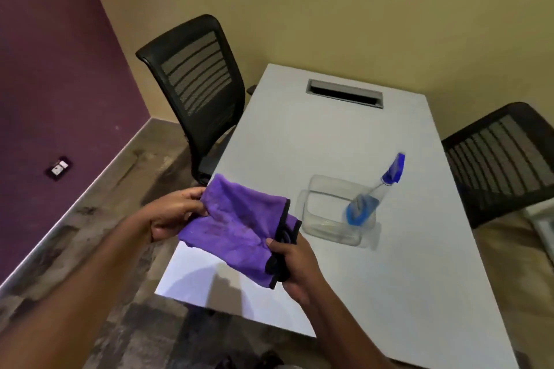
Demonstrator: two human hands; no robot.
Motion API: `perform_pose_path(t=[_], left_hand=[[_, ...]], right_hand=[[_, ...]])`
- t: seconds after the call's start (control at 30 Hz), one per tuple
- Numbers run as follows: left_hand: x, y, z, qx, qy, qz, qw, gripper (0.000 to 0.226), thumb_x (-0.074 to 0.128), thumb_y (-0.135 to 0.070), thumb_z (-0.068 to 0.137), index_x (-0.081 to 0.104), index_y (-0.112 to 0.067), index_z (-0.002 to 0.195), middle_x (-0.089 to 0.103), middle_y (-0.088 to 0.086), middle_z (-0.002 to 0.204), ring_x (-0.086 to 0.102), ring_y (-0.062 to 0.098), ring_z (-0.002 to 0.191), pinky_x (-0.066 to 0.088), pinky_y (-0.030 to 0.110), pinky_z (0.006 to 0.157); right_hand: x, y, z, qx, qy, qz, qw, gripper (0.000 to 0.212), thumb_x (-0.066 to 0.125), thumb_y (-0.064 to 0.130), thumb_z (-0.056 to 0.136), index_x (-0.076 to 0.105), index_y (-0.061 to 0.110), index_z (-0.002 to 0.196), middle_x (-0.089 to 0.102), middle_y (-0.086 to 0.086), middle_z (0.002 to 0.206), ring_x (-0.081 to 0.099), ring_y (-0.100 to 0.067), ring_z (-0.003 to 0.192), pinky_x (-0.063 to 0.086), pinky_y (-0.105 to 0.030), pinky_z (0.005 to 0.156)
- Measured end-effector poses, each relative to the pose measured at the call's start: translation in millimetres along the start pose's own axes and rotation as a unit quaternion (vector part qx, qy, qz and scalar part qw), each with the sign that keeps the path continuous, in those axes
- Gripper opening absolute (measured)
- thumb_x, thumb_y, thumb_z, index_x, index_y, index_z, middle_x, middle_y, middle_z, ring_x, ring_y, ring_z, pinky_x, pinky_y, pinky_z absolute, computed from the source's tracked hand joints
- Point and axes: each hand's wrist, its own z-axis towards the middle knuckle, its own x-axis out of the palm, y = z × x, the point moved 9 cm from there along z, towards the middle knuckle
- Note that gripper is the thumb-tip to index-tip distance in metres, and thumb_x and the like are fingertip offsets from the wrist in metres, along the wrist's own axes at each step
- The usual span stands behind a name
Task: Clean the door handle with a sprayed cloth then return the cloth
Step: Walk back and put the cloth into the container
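A purple cloth point(236, 223) with a black hem is stretched between both hands above the near left corner of the white table point(344, 144). My left hand point(174, 213) pinches its left edge. My right hand point(295, 263) grips the bunched black-edged end. A clear plastic container point(329, 237) stands on the table just right of the cloth. A spray bottle point(374, 192) with a blue nozzle leans inside the container, nozzle pointing up and right. No door handle is in view.
A black mesh office chair point(195, 84) stands at the table's left side and another point(503, 159) at its right. A cable slot point(344, 93) is set into the far end of the table. A wall socket point(59, 168) sits low on the purple wall.
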Motion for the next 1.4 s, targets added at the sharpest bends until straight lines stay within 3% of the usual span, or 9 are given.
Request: perform_pose_path(t=[0.27,0.47,0.6,0.73,0.83,0.93,1.03,1.13,1.4], left_hand=[[44,-27,87,-0.053,0.064,0.104,0.991,0.038,0.052,0.013,0.085,0.07,-0.01,0.11,0.071,0.018,0.106,0.071,0.031,0.089,0.059,0.034,0.068],[93,-48,131,-0.058,0.083,0.197,0.975,0.035,0.055,0.009,0.085,0.071,-0.012,0.108,0.071,0.018,0.105,0.07,0.032,0.087,0.059,0.034,0.065],[118,-57,156,-0.052,0.06,0.223,0.971,0.034,0.056,0.01,0.084,0.071,-0.01,0.107,0.07,0.021,0.105,0.069,0.032,0.085,0.059,0.033,0.065],[133,-70,184,-0.023,-0.004,0.27,0.963,0.033,0.063,0.008,0.078,0.072,-0.014,0.101,0.071,0.019,0.098,0.067,0.032,0.085,0.058,0.037,0.073],[151,-81,205,0.008,-0.036,0.325,0.945,0.03,0.066,0.004,0.075,0.072,-0.016,0.097,0.072,0.014,0.093,0.067,0.028,0.083,0.059,0.039,0.078],[175,-90,227,0.035,-0.042,0.374,0.926,0.027,0.067,0.0,0.074,0.072,-0.013,0.097,0.071,0.009,0.092,0.067,0.025,0.082,0.059,0.035,0.068],[200,-95,250,0.059,-0.03,0.44,0.895,0.027,0.067,-0.007,0.074,0.071,-0.013,0.1,0.07,0.005,0.094,0.066,0.022,0.085,0.055,0.029,0.062],[221,-93,273,0.069,0.005,0.517,0.853,0.031,0.065,-0.008,0.073,0.07,-0.016,0.103,0.069,0.002,0.101,0.064,0.021,0.094,0.052,0.028,0.072],[244,-67,320,0.063,0.056,0.589,0.803,0.033,0.063,-0.007,0.078,0.067,-0.015,0.11,0.067,0.006,0.112,0.059,0.02,0.099,0.046,0.028,0.083]], right_hand=[[-39,16,-8,-0.052,-0.123,0.074,0.988,0.041,0.059,-0.013,0.086,0.068,0.019,0.109,0.075,-0.006,0.11,0.071,-0.03,0.102,0.056,-0.047,0.092],[-72,31,0,-0.073,-0.183,0.096,0.976,0.036,0.062,-0.009,0.086,0.069,0.02,0.107,0.077,-0.002,0.105,0.072,-0.024,0.097,0.06,-0.035,0.074],[-100,40,12,-0.079,-0.22,0.092,0.968,0.038,0.065,-0.008,0.085,0.066,0.02,0.111,0.074,-0.004,0.11,0.07,-0.026,0.102,0.056,-0.045,0.091],[-121,49,28,-0.07,-0.236,0.059,0.967,0.045,0.069,-0.003,0.084,0.061,0.022,0.12,0.071,-0.001,0.115,0.067,-0.024,0.105,0.053,-0.049,0.097],[-132,50,40,-0.041,-0.236,0.034,0.97,0.045,0.07,0.006,0.086,0.056,0.024,0.124,0.068,-0.001,0.116,0.065,-0.024,0.106,0.053,-0.051,0.097],[-142,54,52,-0.022,-0.235,0.008,0.972,0.039,0.067,0.009,0.088,0.053,0.029,0.119,0.067,0.003,0.108,0.064,-0.018,0.1,0.056,-0.046,0.095],[-155,57,65,0.009,-0.241,-0.005,0.97,0.022,0.067,0.015,0.087,0.06,0.027,0.104,0.069,0.001,0.095,0.066,-0.019,0.091,0.061,-0.038,0.079],[-168,57,76,0.034,-0.261,0.02,0.964,0.011,0.067,0.02,0.088,0.065,0.023,0.098,0.073,-0.005,0.092,0.07,-0.021,0.086,0.061,-0.031,0.063],[-183,46,104,0.082,-0.292,0.048,0.952,0.012,0.074,0.012,0.082,0.066,0.011,0.091,0.072,-0.013,0.092,0.073,-0.021,0.071,0.063,-0.032,0.063]])
